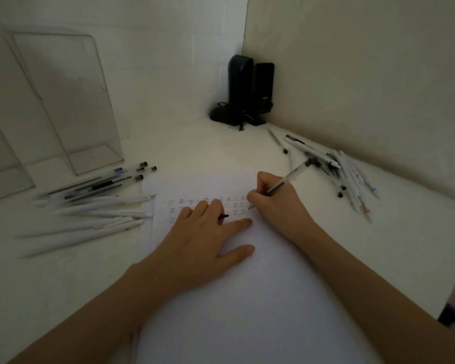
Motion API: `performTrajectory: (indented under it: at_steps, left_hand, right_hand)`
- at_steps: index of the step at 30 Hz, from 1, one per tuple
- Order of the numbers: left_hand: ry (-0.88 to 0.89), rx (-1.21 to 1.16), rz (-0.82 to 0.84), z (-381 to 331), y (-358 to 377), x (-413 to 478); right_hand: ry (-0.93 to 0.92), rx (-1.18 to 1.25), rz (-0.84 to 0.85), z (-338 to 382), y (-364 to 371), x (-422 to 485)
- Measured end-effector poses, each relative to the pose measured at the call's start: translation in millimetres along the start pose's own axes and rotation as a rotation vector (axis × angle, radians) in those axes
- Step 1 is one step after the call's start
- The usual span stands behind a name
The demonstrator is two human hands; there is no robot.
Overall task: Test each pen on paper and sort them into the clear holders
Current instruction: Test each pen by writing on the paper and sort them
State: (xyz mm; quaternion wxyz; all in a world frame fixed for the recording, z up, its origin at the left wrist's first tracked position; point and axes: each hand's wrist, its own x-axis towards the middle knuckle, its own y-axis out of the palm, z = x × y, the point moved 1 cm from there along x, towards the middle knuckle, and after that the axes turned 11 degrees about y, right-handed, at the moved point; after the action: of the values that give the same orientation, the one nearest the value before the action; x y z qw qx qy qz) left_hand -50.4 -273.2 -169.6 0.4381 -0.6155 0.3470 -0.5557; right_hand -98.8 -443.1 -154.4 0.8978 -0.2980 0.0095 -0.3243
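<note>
Pen (286, 179) tip indistinct (right hand (271, 199) grips).

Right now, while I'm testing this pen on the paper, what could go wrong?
1. Your left hand lies flat across the test marks on the paper; fresh ink there might smear.
2. The small black piece poking out from under that hand, possibly a cap, could slip away unnoticed.
3. Pens lie loose in a left pile and a right pile, none visibly in the clear holder; tested and untested ones could get mixed.
</note>
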Motion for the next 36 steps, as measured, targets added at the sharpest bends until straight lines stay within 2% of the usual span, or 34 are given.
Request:
performTrajectory:
  at_steps: [27,33,36]
  left_hand:
    - [-0.033,-0.023,0.087,-2.8,-4.8,1.2]
    - [0.000,-0.113,-0.028,3.0,-1.2,0.5]
    - [-0.127,-0.347,-0.097,3.4,-5.0,1.7]
  right_hand:
    - [-0.001,0.043,0.048,2.9,-2.5,-2.0]
    - [0.004,0.016,0.024,1.9,-2.6,-2.5]
    - [0.018,0.003,0.006,1.1,-3.0,-2.8]
